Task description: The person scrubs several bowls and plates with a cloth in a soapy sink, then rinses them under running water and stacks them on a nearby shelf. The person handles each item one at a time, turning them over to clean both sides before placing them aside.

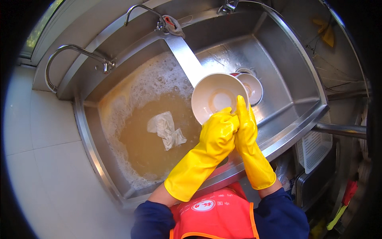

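A white bowl (pixel 222 92) is tilted with its inside towards me, above the sink's divider. My left hand (pixel 220 128), in a yellow rubber glove, is closed at the bowl's near rim. My right hand (pixel 246 124), gloved alike, grips the rim on the right, with one finger pointing up over the bowl's inside. The two hands touch each other, and the fingers behind the bowl are hidden. Beyond it a smaller white bowl (pixel 251 88) rests in the right basin near the drain, partly covered. Left of my hands, a wet white cloth (pixel 167 130) floats in cloudy, foamy water (pixel 143 149).
The stainless-steel double sink (pixel 185 56) has a curved faucet (pixel 77 49) on the left and another faucet (pixel 143 7) farther back. A grey and red cloth (pixel 173 25) hangs by the second one. A white perforated basket (pixel 316 146) sits below the sink's right edge.
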Demonstrator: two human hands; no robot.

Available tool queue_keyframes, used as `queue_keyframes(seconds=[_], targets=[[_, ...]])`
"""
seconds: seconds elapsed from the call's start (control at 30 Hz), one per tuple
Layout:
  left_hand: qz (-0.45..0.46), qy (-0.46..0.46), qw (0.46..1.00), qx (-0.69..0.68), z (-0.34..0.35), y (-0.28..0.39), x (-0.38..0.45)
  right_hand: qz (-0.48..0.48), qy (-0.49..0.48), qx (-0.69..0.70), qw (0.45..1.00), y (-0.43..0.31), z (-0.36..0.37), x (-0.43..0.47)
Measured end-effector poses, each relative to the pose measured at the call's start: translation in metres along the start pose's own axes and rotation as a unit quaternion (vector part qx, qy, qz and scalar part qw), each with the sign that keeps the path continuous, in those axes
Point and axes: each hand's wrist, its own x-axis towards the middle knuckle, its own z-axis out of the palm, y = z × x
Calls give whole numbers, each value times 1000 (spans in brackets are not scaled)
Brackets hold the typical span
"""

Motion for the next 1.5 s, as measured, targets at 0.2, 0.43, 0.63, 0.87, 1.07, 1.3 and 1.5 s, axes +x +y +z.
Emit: queue_keyframes(seconds=[0.2,0.43,0.63,0.87,1.07,1.3,1.5], targets=[[37,63,997,5,4,-2,14,-19,9,-6,1000,-20,9,12],[56,23,998,35,0,-19,15,-12,23,-50,998,7,6,18],[-31,-38,999,-3,3,-18,21,-108,47,-247,962,40,-19,35],[-98,168,981,-2,-62,-57,-63,221,138,37,965,56,-91,117],[-259,265,929,5,-121,-115,-160,142,102,-373,911,105,-144,149],[-357,300,883,-61,-135,-113,-210,66,37,-476,876,144,-172,162],[-387,244,889,25,-145,-114,-229,310,-77,-412,853,96,-153,181]])
